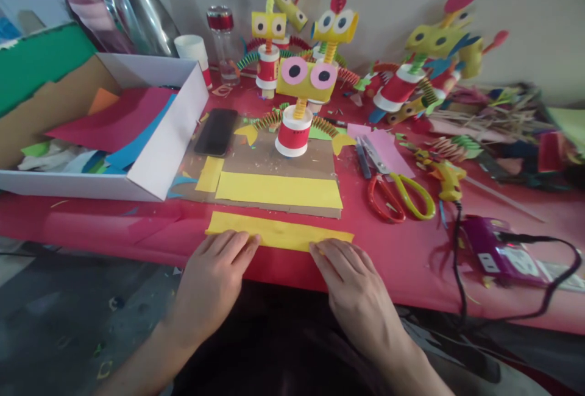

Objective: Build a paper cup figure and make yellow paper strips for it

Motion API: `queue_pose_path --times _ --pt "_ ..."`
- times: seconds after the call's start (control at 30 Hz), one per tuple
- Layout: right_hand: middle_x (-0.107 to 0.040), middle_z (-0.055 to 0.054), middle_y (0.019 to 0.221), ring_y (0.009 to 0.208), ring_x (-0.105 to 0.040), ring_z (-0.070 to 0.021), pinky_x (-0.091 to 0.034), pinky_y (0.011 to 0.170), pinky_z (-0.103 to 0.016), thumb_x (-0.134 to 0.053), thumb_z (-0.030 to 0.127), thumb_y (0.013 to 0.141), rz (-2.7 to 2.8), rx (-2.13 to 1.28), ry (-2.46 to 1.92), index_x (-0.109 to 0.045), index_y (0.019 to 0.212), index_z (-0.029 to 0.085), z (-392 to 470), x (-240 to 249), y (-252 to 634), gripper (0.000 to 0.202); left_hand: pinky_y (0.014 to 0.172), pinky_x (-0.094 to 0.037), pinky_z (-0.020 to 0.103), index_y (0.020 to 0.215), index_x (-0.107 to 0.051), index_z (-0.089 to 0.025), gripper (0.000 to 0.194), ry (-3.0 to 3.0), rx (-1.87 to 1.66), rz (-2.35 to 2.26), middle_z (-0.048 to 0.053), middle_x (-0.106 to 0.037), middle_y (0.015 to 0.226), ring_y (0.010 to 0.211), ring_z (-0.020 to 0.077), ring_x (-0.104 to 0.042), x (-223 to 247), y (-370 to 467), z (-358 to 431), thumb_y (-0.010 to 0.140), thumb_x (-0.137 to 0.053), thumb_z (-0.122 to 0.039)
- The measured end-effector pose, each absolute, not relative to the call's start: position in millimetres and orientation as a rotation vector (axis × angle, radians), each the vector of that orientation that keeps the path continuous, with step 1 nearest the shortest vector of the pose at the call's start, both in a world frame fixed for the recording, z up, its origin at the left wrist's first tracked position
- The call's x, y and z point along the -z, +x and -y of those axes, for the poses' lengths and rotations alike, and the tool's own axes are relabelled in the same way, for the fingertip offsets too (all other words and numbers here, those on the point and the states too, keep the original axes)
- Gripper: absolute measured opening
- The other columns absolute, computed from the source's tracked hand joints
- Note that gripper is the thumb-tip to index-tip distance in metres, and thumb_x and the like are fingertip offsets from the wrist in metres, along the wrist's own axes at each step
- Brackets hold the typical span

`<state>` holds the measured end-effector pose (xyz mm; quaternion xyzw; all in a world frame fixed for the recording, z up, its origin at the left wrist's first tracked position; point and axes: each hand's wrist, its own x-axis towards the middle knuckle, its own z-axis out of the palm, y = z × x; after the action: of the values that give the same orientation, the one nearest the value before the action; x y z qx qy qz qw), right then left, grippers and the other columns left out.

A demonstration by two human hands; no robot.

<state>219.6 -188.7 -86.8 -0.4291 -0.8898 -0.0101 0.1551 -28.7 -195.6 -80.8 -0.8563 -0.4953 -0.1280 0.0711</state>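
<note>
A yellow paper strip (278,233) lies lengthwise along the front edge of the red-covered table. My left hand (217,274) is closed on its lower left edge, fingers together and thumb tip against the paper. Toward the right end, my right hand (354,280) grips the same lower edge with its fingers bent. The fingertips partly hide that edge, so I cannot tell whether it is folded. Just beyond, a second yellow strip (278,190) rests flat on a brown cardboard sheet (274,162). Behind it stands a paper-cup figure (293,134) with a yellow head and pink-ringed eyes.
On the left is a white box (169,134) of coloured paper; a black phone (217,133) lies beside it. Scissors (397,192), a yellow glue gun (448,180) and its cable with a purple box (498,253) occupy the right. Several more cup figures (402,85) line the wall.
</note>
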Motion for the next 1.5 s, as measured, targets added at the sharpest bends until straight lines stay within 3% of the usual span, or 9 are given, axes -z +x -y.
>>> queue_pose_path --times 0.17,0.3,0.47,0.6,0.77,0.9,1.07,1.23,1.5 --pt "-0.064 -0.015 0.114 0.107 -0.056 -0.0314 -0.051 0.089 -0.048 -0.042 0.004 0.088 2.529 0.092 -1.364 -0.057 0.129 0.012 191 92 215 0.044 0.092 -0.048 0.045 0.138 -0.053 -0.016 0.047 -2.439 0.28 1.689 0.013 -0.063 0.122 0.11 0.0304 -0.055 84 -13 214 0.093 -0.052 -0.032" --pt "-0.063 -0.013 0.125 0.117 -0.055 -0.0276 -0.042 0.105 -0.046 -0.047 0.019 0.096 2.499 0.069 -1.332 -0.052 0.134 0.009 196 102 228 0.039 0.095 -0.047 0.046 0.145 -0.045 -0.023 0.058 -2.424 0.239 1.717 0.014 -0.058 0.132 0.119 0.0326 -0.053 93 -20 218 0.092 -0.052 -0.047" --pt "-0.054 -0.007 0.143 0.134 -0.046 -0.0245 -0.018 0.12 -0.049 -0.045 0.019 0.098 2.52 0.073 -1.357 -0.042 0.143 0.014 205 110 241 0.046 0.111 -0.032 0.05 0.147 -0.041 -0.022 0.06 -2.393 0.314 1.709 0.014 -0.05 0.144 0.127 0.031 -0.05 105 -45 220 0.093 -0.051 -0.046" --pt "-0.052 -0.005 0.145 0.135 -0.045 -0.0246 -0.01 0.12 -0.051 -0.044 0.021 0.099 2.496 0.056 -1.411 -0.04 0.144 0.017 210 110 242 0.046 0.115 -0.026 0.052 0.148 -0.038 -0.019 0.056 -2.394 0.348 1.711 0.012 -0.047 0.148 0.128 0.0289 -0.051 106 -53 224 0.096 -0.048 -0.037" --pt "-0.06 -0.006 0.137 0.128 -0.051 -0.0258 -0.017 0.118 -0.053 -0.045 0.019 0.098 2.38 -0.011 -1.425 -0.052 0.135 0.017 208 101 232 0.037 0.106 -0.037 0.056 0.127 -0.06 -0.012 0.039 -2.267 0.504 1.739 0.016 -0.061 0.13 0.111 0.0326 -0.06 96 -38 215 0.092 -0.054 -0.03" --pt "-0.071 -0.01 0.109 0.101 -0.059 -0.0256 -0.045 0.093 -0.043 -0.052 0.021 0.096 2.217 -0.034 -1.474 -0.069 0.1 0.016 195 91 215 0.019 0.085 -0.051 0.044 0.095 -0.072 -0.01 0.017 -2.201 0.732 1.68 0.017 -0.064 0.114 0.093 0.029 -0.063 93 -20 191 0.086 -0.064 -0.022" --pt "-0.071 -0.005 0.098 0.096 -0.055 -0.0247 -0.042 0.085 -0.042 -0.06 0.02 0.092 2.15 -0.038 -1.477 -0.072 0.086 0.021 182 85 220 0.013 0.087 -0.052 0.034 0.106 -0.066 -0.011 0.025 -2.542 0.748 1.54 0.011 -0.064 0.104 0.097 0.023 -0.062 95 -13 167 0.089 -0.048 -0.005" --pt "-0.07 -0.003 0.089 0.086 -0.056 -0.0208 -0.045 0.081 -0.038 -0.066 0.024 0.089 1.962 -0.263 -1.512 -0.074 0.086 0.024 181 92 248 0.009 0.079 -0.051 0.032 0.097 -0.06 -0.015 0.012 -2.595 0.717 1.618 0.008 -0.062 0.096 0.089 0.0218 -0.062 88 -10 162 0.093 -0.052 -0.022" --pt "-0.065 -0.003 0.077 0.078 -0.056 -0.021 -0.045 0.075 -0.034 -0.072 0.019 0.082 1.88 -0.391 -1.6 -0.068 0.087 0.018 169 90 253 0.007 0.062 -0.043 0.035 0.093 -0.057 -0.017 0.026 -2.363 0.443 1.852 0.009 -0.056 0.09 0.081 0.0263 -0.057 83 29 163 0.091 -0.051 -0.043"
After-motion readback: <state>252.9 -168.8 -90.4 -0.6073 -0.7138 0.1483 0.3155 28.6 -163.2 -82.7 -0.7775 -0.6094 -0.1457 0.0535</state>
